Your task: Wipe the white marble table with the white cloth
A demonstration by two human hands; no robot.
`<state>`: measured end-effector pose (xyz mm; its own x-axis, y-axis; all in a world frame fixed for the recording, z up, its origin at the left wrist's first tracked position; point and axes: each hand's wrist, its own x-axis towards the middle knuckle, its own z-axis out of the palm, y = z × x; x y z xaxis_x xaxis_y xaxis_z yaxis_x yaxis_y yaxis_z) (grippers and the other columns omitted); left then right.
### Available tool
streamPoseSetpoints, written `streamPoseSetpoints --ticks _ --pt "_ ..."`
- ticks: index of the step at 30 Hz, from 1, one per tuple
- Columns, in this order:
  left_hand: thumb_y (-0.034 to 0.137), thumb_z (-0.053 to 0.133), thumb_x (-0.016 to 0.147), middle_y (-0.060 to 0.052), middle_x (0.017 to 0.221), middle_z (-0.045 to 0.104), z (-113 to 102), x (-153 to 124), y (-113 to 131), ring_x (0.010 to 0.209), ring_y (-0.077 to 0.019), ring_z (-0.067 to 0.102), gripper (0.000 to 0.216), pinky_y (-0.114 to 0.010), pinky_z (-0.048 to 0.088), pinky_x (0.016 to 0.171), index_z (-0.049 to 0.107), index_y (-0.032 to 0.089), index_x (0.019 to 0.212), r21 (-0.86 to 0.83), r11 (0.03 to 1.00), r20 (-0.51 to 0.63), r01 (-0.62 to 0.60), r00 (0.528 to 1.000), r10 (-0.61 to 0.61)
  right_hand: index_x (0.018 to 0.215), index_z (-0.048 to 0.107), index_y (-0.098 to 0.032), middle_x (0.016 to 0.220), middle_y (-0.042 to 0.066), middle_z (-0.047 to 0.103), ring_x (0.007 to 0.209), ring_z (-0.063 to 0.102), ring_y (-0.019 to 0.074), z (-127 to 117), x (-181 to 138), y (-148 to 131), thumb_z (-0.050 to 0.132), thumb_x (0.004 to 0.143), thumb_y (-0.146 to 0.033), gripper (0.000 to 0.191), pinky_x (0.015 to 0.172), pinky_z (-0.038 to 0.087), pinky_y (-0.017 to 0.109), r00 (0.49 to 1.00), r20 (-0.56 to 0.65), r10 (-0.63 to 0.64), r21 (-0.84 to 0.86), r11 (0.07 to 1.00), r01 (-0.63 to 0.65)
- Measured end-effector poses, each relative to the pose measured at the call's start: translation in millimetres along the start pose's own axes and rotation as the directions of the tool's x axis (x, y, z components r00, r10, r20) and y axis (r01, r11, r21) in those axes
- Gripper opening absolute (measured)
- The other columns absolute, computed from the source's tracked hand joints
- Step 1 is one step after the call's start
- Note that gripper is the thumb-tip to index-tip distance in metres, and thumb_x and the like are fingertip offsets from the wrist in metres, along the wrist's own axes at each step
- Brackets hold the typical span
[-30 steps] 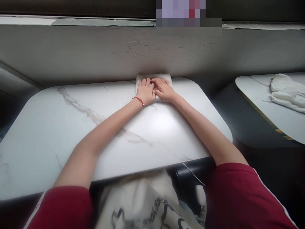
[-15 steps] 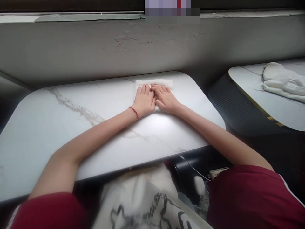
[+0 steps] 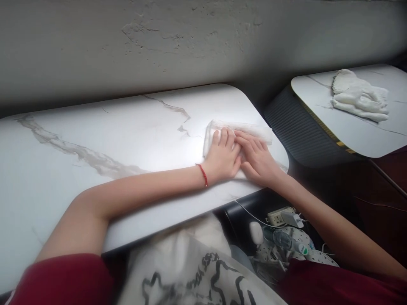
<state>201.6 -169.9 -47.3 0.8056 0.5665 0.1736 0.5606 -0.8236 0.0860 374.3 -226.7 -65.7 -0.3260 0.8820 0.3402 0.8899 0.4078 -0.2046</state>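
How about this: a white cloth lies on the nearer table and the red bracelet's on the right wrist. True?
Wrong wrist: the head view shows the red bracelet on the left wrist. The white cloth is on the nearer table.

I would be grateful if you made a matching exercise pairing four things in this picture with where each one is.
Things
1. Red bracelet
2. Flat white cloth
3. Bunched white cloth
4. Power socket block

Places
A. On the second table, over to the right
B. On the person's side of the nearer table, near a clear bottle
C. Around the wrist of the left hand
D. Under the left hand and the right hand

Pairs: 1-C, 2-D, 3-A, 4-B
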Motion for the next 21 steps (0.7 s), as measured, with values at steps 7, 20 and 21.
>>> streamPoseSetpoints --ticks 7,20,21 --pt "0.031 0.036 0.101 -0.029 0.16 0.041 12 53 -2 0.151 -0.0427 0.037 0.057 -0.057 0.026 0.125 0.051 -0.001 0.146 -0.083 0.993 -0.015 -0.083 0.997 0.082 0.156 0.033 -0.024 0.159 0.013 0.046 0.148 0.042 0.0371 -9 4 47 0.042 0.087 -0.027 0.069 0.116 0.038 0.064 0.994 0.018 0.104 -0.046 0.994 -0.103" --pt "0.03 0.036 0.098 -0.013 0.165 0.038 19 142 -86 0.155 -0.0342 0.024 0.058 -0.055 0.012 0.129 0.047 0.015 0.152 -0.219 0.966 -0.006 0.14 0.989 -0.145 0.152 0.039 -0.026 0.16 0.009 0.044 0.146 0.04 0.04 24 131 142 0.03 0.1 -0.05 0.058 0.119 0.03 0.066 0.991 0.076 0.111 0.019 0.993 -0.113" --pt "0.031 0.036 0.098 -0.012 0.164 0.039 20 146 -92 0.154 -0.0335 0.024 0.057 -0.055 0.012 0.129 0.047 0.016 0.151 -0.227 0.961 -0.01 0.157 0.987 -0.163 0.152 0.04 -0.027 0.159 0.009 0.045 0.146 0.04 0.0399 26 141 144 0.029 0.1 -0.049 0.057 0.119 0.03 0.065 0.99 0.076 0.117 0.02 0.993 -0.119"
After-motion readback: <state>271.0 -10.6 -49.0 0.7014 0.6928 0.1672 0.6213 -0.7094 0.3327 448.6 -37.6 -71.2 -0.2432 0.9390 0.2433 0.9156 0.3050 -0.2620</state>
